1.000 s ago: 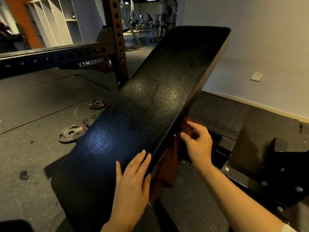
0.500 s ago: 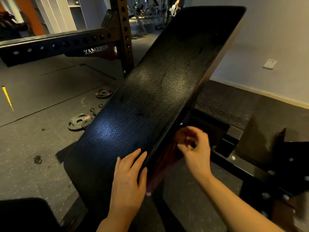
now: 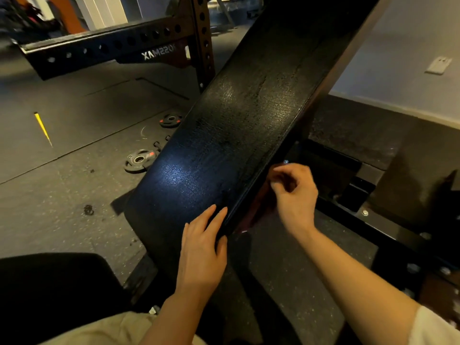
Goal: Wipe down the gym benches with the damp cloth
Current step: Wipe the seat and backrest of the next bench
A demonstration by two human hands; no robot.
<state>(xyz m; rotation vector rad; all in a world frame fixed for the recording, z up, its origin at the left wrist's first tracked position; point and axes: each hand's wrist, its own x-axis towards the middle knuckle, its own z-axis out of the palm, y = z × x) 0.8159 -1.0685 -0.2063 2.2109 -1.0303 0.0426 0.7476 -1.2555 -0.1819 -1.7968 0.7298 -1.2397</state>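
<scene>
A long black padded bench back [image 3: 239,120] slopes up from the lower middle to the top right, with a damp sheen on its lower part. My left hand [image 3: 202,252] lies flat with straight fingers on the pad's lower right edge. My right hand [image 3: 295,195] has its fingers curled on a dark reddish-brown cloth [image 3: 258,207] pressed against the pad's right side edge. Most of the cloth hangs in shadow below the pad.
A black perforated rack beam [image 3: 112,48] and upright [image 3: 202,41] stand at the left rear. Two small weight plates [image 3: 139,160] lie on the rubber floor left of the bench. The bench's black steel frame [image 3: 348,190] runs to the right. A wall socket [image 3: 438,64] is on the right wall.
My right hand with the cloth has slid down along the pad's side edge and curled tighter. My left hand stays flat on the pad. The view has moved closer and lower.
</scene>
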